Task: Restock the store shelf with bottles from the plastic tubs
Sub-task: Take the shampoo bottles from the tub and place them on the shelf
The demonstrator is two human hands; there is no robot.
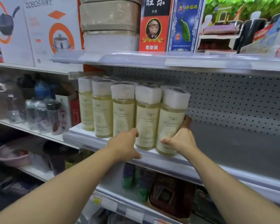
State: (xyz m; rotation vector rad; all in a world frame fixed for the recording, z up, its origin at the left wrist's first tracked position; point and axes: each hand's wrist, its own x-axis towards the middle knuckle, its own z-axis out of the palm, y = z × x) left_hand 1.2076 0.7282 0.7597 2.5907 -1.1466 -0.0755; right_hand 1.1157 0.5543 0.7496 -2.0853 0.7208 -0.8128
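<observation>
Several pale yellow bottles with white caps stand in a row along the front of the white shelf (225,160). My right hand (181,136) grips the rightmost bottle (172,120) low down, fingers round its far side and thumb across its front. My left hand (124,144) reaches between the third bottle (123,110) and the fourth bottle (147,117), its fingers hidden between them and its thumb on the shelf lip. No plastic tub is in view.
To the right of the bottles the shelf is bare grey in front of a perforated back panel (233,101). The upper shelf (152,60) overhangs close above the caps. Clear drinking bottles (39,115) fill the left bay. Boxed goods sit below.
</observation>
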